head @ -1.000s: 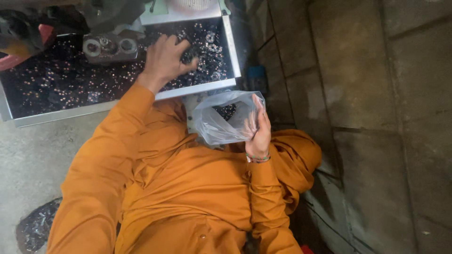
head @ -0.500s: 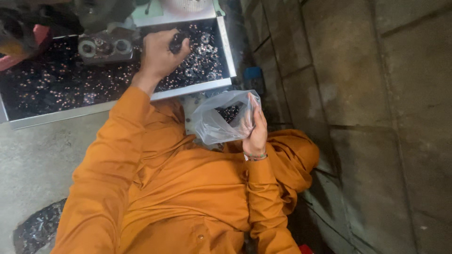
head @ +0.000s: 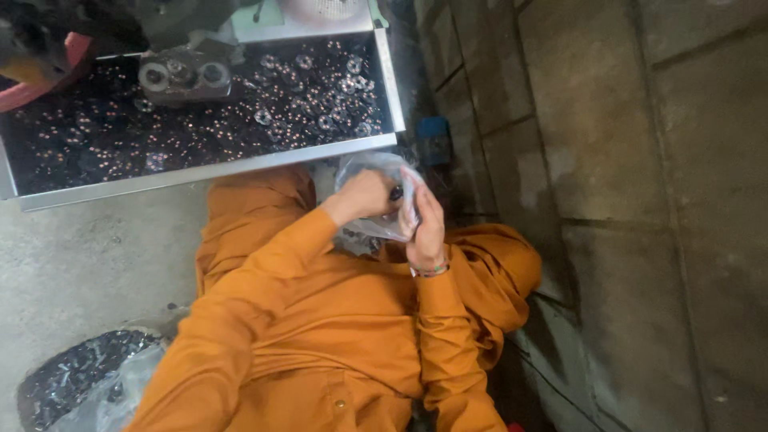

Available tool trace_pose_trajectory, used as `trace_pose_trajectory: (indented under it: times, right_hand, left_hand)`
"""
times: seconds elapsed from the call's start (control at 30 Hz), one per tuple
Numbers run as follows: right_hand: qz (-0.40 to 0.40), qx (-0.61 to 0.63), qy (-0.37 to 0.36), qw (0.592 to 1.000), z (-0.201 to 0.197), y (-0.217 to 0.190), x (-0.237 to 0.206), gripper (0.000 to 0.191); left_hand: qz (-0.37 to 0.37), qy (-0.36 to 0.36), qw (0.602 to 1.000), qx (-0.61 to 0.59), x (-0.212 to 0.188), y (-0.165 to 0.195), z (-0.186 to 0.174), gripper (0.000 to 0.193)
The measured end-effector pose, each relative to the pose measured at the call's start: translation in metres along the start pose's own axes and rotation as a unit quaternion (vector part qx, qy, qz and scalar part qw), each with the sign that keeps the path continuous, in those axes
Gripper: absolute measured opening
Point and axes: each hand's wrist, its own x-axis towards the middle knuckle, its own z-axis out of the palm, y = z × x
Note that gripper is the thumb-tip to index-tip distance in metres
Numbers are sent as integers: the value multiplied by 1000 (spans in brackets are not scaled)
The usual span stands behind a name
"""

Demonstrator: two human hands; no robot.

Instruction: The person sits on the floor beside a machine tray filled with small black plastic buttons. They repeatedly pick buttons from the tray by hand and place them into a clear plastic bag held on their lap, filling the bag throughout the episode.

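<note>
A: Nearest, the right hand is wrapped around the side of the clear plastic bag, holding its mouth up.

B: The left hand is bunched at that mouth, apparently gripping small dark metal parts.

A: So it looks like bagging; emptying the fist needs care.

B: Beyond lies the metal tray of washers.

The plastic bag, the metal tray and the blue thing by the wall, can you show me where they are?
plastic bag [head: 370,166], head view, on its clear top edge.
metal tray [head: 240,166], head view, on its front rim.
blue thing [head: 436,133], head view, on its top face.
</note>
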Motion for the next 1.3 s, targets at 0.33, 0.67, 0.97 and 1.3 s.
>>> trace_pose_trajectory:
  times: [0.33, 0.67, 0.97, 1.3]
  right_hand:
    - [76, 128, 64, 987, 25, 1, 7, 44]
    - [81, 187, 12, 979, 11, 9, 3, 46]
    - [71, 231, 26, 970, 7, 2, 1, 50]
    - [36, 208, 22, 977, 3, 2, 0, 48]
  left_hand:
    - [44, 54, 994, 80, 27, -12, 57, 57]
    - [20, 104, 983, -149, 4, -9, 25, 28]
    - [214, 355, 910, -35, -66, -43, -57, 16]
    - [39, 227, 962, 147, 13, -106, -100, 87]
